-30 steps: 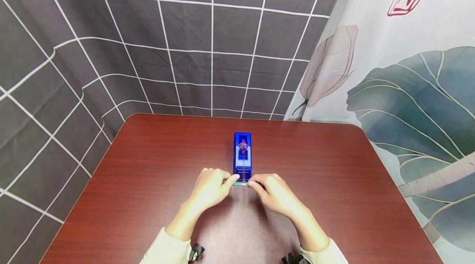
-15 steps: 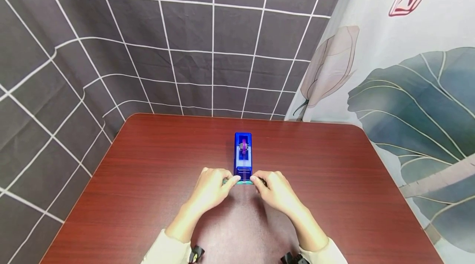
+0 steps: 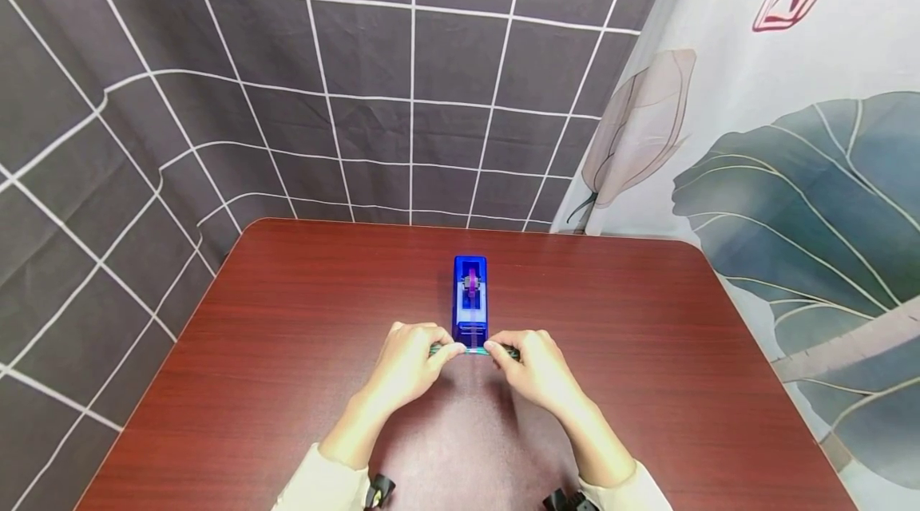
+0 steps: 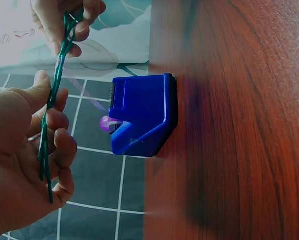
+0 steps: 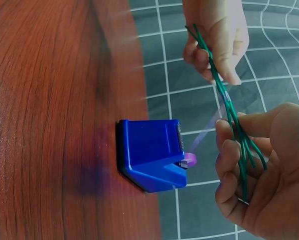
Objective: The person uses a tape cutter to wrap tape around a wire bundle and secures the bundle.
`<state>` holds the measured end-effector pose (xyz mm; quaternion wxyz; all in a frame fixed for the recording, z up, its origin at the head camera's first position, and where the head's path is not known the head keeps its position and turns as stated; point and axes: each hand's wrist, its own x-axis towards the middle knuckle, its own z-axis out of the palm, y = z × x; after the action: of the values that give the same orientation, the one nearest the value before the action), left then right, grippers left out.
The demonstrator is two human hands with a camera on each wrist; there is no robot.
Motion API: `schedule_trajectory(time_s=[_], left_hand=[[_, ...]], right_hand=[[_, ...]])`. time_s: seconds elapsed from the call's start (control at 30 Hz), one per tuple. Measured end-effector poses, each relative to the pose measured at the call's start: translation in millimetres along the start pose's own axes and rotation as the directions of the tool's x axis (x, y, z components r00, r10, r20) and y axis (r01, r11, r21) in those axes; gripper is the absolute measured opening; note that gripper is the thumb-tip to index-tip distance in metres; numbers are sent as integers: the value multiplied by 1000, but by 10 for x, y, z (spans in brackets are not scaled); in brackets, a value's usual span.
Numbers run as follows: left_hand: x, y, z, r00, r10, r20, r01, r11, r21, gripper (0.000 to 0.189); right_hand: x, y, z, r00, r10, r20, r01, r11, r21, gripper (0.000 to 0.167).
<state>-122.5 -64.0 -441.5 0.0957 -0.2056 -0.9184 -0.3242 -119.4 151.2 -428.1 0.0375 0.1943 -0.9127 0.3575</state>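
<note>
A blue tape dispenser (image 3: 470, 332) stands on the table with its cutter end toward me, a small purple tape roll (image 5: 190, 159) inside. Just in front of that end, a bundle of thin green wires (image 3: 476, 350) stretches crosswise between both hands. My left hand (image 3: 410, 358) pinches one end between thumb and fingers; my right hand (image 3: 533, 363) pinches the other. From the dispenser, a clear purplish tape strip (image 5: 208, 129) runs up to the middle of the bundle and meets it. Loose wire ends splay over the right palm in the right wrist view.
The reddish-brown wooden table (image 3: 316, 295) extends around both hands, its back edge beyond the dispenser. A dark grid-patterned curtain (image 3: 359, 96) hangs behind and to the left, a pale leaf-printed one (image 3: 719, 96) to the right. Each wrist wears a black camera mount (image 3: 379, 489).
The bundle has moved slightly forward, closer to the dispenser. My right hand has shifted a little outward and forward; the left has barely moved. The dispenser stays in place.
</note>
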Motion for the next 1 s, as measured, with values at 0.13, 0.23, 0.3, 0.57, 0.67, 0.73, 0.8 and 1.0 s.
schedule_trajectory(time_s=[0.13, 0.23, 0.3, 0.57, 0.67, 0.73, 0.8, 1.0], left_hand=[[-3, -4, -3, 1000, -2, 0, 2, 1000, -3, 14], [-2, -6, -7, 1000, -3, -2, 3, 1000, 6, 13], [-2, -9, -10, 1000, -3, 1, 3, 1000, 12, 13], [3, -21, -9, 1000, -8, 15, 8, 1000, 18, 13], [7, -15, -20, 1000, -7, 8, 7, 1000, 17, 12], [6, -13, -26, 1000, -8, 1, 8, 1000, 13, 12], [4, -11, -31, 1000, -10, -5, 10, 1000, 10, 11], [4, -16, -29, 1000, -7, -14, 7, 1000, -1, 9]], right_hand=[[-2, 2, 0, 1000, 15, 12, -15, 1000, -1, 20], [3, 4, 2, 999, 16, 30, -15, 1000, -5, 26], [6, 5, 2, 999, 11, 40, -10, 1000, -7, 31], [1, 11, 7, 998, -1, 68, 1, 1000, 1, 31], [-5, 11, 15, 998, -13, 68, 12, 1000, 14, 29], [-7, 9, 18, 998, -17, 68, 15, 1000, 22, 29], [-6, 4, 22, 997, -16, 72, 14, 999, 30, 28], [-6, 2, 25, 998, -26, 63, 24, 999, 35, 23]])
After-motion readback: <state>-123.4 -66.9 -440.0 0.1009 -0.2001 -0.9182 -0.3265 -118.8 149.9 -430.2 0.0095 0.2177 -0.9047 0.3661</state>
